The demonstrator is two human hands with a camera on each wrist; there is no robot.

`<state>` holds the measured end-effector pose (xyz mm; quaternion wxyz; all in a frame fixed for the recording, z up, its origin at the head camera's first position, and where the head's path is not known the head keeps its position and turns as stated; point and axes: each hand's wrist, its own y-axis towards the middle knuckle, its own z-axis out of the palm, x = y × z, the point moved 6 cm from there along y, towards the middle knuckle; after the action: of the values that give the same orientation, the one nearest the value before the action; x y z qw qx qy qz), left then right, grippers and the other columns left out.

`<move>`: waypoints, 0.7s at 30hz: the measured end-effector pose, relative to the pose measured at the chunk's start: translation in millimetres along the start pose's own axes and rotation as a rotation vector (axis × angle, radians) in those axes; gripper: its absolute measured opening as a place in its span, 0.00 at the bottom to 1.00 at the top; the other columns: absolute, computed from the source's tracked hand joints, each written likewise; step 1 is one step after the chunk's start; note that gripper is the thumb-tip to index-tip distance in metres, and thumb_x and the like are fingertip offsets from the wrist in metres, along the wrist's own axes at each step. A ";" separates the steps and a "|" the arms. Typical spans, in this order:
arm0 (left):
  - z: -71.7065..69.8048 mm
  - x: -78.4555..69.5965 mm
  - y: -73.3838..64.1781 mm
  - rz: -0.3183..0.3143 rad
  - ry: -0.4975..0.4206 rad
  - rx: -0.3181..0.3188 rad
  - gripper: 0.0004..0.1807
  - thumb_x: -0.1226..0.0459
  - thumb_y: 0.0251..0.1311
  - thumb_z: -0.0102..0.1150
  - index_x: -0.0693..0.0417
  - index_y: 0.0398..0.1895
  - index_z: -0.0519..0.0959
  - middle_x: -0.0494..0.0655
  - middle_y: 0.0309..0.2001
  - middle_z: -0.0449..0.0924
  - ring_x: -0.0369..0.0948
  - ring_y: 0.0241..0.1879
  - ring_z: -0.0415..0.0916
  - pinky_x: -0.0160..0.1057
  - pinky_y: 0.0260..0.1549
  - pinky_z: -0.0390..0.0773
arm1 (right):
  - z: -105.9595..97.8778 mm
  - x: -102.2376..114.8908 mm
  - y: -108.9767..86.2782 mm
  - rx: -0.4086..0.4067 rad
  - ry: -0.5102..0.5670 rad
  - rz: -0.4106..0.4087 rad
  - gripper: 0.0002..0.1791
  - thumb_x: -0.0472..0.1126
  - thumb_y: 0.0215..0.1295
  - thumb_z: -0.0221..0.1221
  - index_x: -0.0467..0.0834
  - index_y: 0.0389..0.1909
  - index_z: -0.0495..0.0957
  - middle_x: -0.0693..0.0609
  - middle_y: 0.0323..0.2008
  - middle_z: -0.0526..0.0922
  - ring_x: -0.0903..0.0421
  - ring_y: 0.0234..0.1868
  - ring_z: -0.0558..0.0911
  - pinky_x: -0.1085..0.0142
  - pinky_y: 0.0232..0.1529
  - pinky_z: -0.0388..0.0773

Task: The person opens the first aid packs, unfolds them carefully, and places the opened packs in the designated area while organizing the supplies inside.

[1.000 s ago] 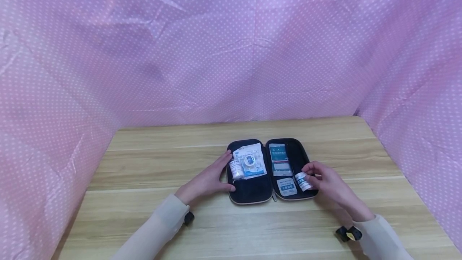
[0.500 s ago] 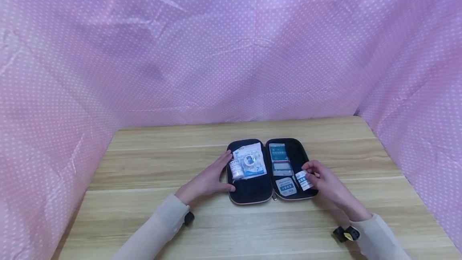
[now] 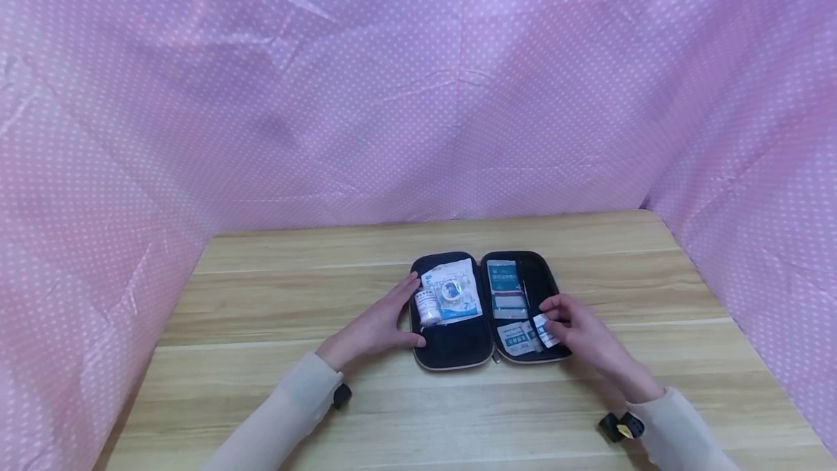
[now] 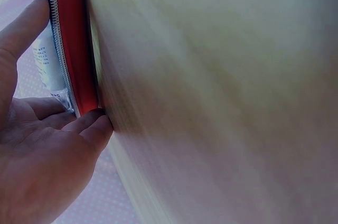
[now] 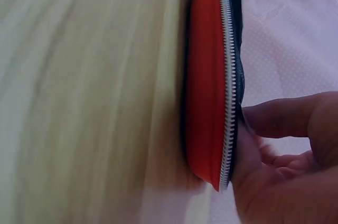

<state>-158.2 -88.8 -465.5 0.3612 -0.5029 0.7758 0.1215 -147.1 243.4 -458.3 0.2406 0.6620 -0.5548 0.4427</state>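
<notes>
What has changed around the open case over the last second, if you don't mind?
The right hand, pinching the white labelled item, has moved slightly left, toward the middle of the case. The small lower packet has shifted slightly left too. Nothing was visibly let go. The left hand stays at the case's left edge.

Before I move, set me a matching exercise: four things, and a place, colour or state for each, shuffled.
1. Left hand
2. Right hand
3. Teal packet
4. Case

A. Black inside, red outside
B. Touching a white labelled item
C. At the case's left edge
D. In the right half, near its far end

Pairs: 1-C, 2-B, 3-D, 4-A
</notes>
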 end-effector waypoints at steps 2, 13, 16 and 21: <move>0.0 0.2 0.1 0.000 -0.002 0.001 0.60 0.54 0.56 0.79 0.55 0.84 0.49 0.49 0.84 0.41 0.51 0.81 0.46 0.52 0.77 0.55 | 0.6 4.0 -0.2 -0.024 -0.068 -0.029 0.13 0.25 0.69 0.58 0.31 0.53 0.74 0.43 0.42 0.83 0.50 0.43 0.81 0.66 0.40 0.82; -0.2 0.0 -0.4 0.007 -0.008 0.001 0.60 0.54 0.56 0.79 0.55 0.84 0.49 0.49 0.84 0.41 0.51 0.81 0.46 0.52 0.77 0.54 | -0.5 20.4 -2.9 -0.143 -0.379 -0.157 0.06 0.29 0.65 0.67 0.38 0.41 0.83 0.50 0.33 0.87 0.58 0.34 0.82 0.62 0.36 0.82; -0.2 0.1 -0.4 0.003 -0.005 -0.002 0.60 0.54 0.56 0.79 0.55 0.84 0.49 0.48 0.84 0.41 0.50 0.81 0.46 0.52 0.77 0.54 | 0.1 18.6 -2.1 -0.108 -0.351 -0.140 0.07 0.28 0.66 0.65 0.38 0.43 0.83 0.50 0.34 0.86 0.58 0.32 0.80 0.65 0.33 0.80; -0.7 -0.5 -0.8 -0.014 -0.006 -0.004 0.60 0.54 0.56 0.78 0.53 0.84 0.49 0.47 0.84 0.41 0.49 0.81 0.46 0.52 0.77 0.54 | 0.1 17.9 -2.5 -0.060 -0.340 -0.141 0.10 0.25 0.65 0.63 0.38 0.45 0.83 0.47 0.39 0.86 0.56 0.36 0.83 0.60 0.37 0.83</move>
<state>-157.7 -89.3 -464.5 0.3634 -0.5086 0.7710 0.1219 -144.8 234.7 -442.6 0.1932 0.7571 -0.5528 0.2897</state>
